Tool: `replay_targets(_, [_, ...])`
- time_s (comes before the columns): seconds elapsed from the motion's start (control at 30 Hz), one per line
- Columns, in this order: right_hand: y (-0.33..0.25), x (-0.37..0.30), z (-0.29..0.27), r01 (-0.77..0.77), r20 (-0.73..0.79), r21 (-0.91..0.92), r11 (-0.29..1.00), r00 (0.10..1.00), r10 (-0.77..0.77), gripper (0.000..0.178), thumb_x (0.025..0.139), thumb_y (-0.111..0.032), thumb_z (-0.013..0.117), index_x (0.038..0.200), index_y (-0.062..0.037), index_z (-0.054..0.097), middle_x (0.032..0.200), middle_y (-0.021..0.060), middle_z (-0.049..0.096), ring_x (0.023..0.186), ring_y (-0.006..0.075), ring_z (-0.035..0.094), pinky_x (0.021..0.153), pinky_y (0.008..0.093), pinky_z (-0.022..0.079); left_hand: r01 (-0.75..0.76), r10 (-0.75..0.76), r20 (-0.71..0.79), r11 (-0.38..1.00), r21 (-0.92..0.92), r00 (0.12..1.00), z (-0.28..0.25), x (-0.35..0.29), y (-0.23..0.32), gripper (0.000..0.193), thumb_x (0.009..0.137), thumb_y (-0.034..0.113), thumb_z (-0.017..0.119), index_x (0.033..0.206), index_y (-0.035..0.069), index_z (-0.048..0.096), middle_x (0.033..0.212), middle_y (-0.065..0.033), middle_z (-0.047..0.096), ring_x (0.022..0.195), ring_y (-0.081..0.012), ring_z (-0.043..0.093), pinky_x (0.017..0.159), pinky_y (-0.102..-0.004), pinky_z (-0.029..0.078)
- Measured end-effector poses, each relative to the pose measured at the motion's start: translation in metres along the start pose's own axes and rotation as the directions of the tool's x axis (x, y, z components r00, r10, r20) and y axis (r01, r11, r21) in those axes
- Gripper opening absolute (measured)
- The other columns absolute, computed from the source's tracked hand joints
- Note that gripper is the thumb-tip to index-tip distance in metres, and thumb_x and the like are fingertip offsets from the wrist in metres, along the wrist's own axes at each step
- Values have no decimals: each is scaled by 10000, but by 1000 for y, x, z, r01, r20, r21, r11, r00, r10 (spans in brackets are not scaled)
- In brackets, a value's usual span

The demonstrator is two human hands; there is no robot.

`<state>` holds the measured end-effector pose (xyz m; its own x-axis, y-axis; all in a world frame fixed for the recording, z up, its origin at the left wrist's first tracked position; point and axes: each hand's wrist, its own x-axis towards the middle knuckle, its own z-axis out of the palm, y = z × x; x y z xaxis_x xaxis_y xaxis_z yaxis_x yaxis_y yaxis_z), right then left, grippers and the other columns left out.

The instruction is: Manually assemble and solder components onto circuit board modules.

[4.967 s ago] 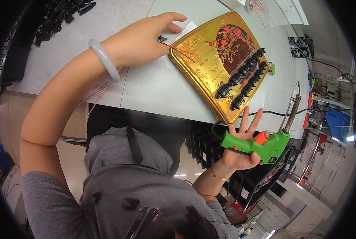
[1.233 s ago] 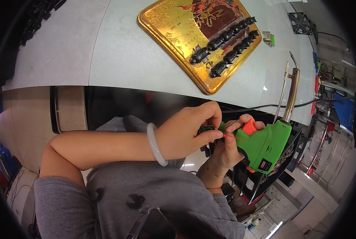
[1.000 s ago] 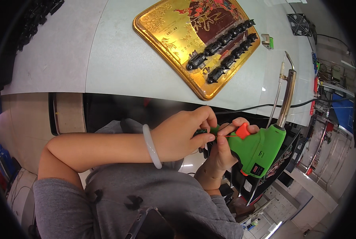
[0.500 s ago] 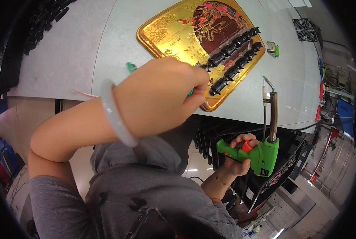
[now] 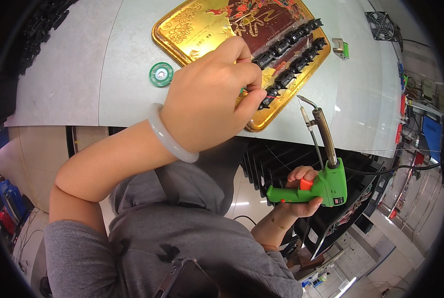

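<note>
My left hand [image 5: 214, 92], a pale bangle [image 5: 170, 136] at its wrist, is closed in a pinch over the near edge of a gold decorated tray [image 5: 262, 121]. From its fingertips a thin red wire [image 5: 272, 97] reaches the near end of the closer row of black parts [image 5: 284, 78]; a bit of green shows between the fingers, mostly hidden. My right hand [image 5: 301, 206] grips a green soldering gun [image 5: 334, 184] with a red trigger. The gun's bent metal tip [image 5: 306, 102] points up, just right of the tray, apart from the parts.
Another row of black parts [image 5: 281, 46] lies farther back on the tray. Left of the tray rests a round green disc [image 5: 161, 74] with a pale centre. A small metal-and-green piece [image 5: 340, 48] and a fan [image 5: 381, 26] stand at right. Black bins [image 5: 276, 159] sit below the table edge.
My left hand has shifted slightly right and up, and the red wire now shows at its fingertips. The soldering gun's tip has swung left toward the tray. The green disc has come into full view.
</note>
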<state>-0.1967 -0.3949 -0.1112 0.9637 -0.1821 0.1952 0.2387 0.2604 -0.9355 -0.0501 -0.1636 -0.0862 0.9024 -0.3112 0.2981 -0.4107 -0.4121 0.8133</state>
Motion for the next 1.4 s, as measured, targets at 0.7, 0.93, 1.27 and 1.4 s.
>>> replay_targets(0.7, [-55, -5, 27, 201, -101, -199, 959, 969, -224, 462, 744, -339, 637, 1034, -38, 442, 954, 146, 498, 714, 216, 551, 613, 276, 453, -211, 217, 33, 968, -139, 976, -40, -22, 32, 136, 738, 62, 595, 766, 21, 468, 828, -133, 445, 701, -298, 482, 604, -342, 406])
replay_targets(0.93, [-66, -8, 19, 238, -162, -572, 785, 905, -393, 369, 769, -203, 625, 1054, -27, 472, 933, 135, 537, 718, 135, 504, 653, 243, 407, -94, 78, 112, 985, 145, 991, -63, -16, 6, 283, 687, 94, 657, 849, 8, 441, 871, -141, 434, 761, -331, 503, 627, -379, 426])
replay_targets(1.27, [-69, 10, 21, 184, -154, -791, 583, 864, -480, 328, 751, -164, 657, 972, 26, 505, 877, 89, 567, 680, 113, 499, 623, 227, 411, 0, -55, 201, 965, 261, 978, -79, 13, -35, 532, 554, 157, 782, 897, -1, 408, 951, -171, 421, 788, -348, 538, 648, -396, 465])
replay_targets(1.4, [-56, 9, 26, 158, -144, -833, 529, 862, -485, 308, 735, -106, 646, 978, 25, 510, 855, 109, 606, 627, 114, 516, 608, 237, 431, 21, -62, 194, 978, 208, 979, -74, 18, -38, 574, 529, 168, 800, 903, -3, 399, 976, -183, 400, 773, -362, 541, 651, -404, 467])
